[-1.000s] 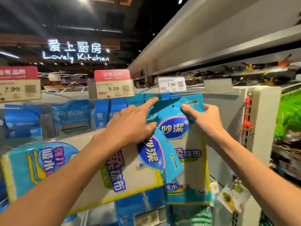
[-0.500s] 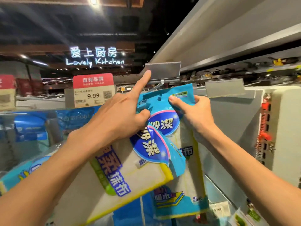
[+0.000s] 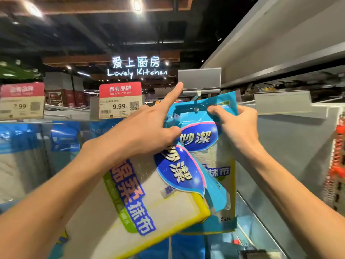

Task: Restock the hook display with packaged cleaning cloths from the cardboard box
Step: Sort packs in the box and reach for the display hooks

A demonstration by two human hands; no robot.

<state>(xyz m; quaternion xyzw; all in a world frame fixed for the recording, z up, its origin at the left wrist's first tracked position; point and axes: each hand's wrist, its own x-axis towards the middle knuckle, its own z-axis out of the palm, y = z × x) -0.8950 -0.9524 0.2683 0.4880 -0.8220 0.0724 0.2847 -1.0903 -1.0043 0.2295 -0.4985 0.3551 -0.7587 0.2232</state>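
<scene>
**Two cloth packs held up at the hook**

A grey shelf wall (image 3: pixel 289 146) fills the right side of the frame. At lower centre, the tilted cloth pack (image 3: pixel 158 208), white with a yellow edge and blue lettering, slants from lower left to upper right. The upright cloth pack (image 3: pixel 197 137) hangs straight down behind it, with its blue header at centre frame.

The left hand (image 3: pixel 141 135) grips the tilted cloth pack. Its thumb lies over the blue headers and its index finger (image 3: pixel 171 96) is stretched up and to the right. Whether the fingertip touches anything I cannot tell.

The right hand (image 3: pixel 240 128) pinches the upper right corner of the upright cloth pack, with its thumb (image 3: pixel 214 110) on the front.

A lit "Lovely Kitchen" sign (image 3: pixel 137 69) glows at upper centre. Below it and to the left stands a red-topped 9.99 price tag (image 3: pixel 120 101).

A blank grey label holder (image 3: pixel 199 78) sits just above the upright pack. The hook (image 3: pixel 195 98) slants down from it towards the pack's header. The hang hole (image 3: pixel 196 109) lies just below the hook's end.
</scene>
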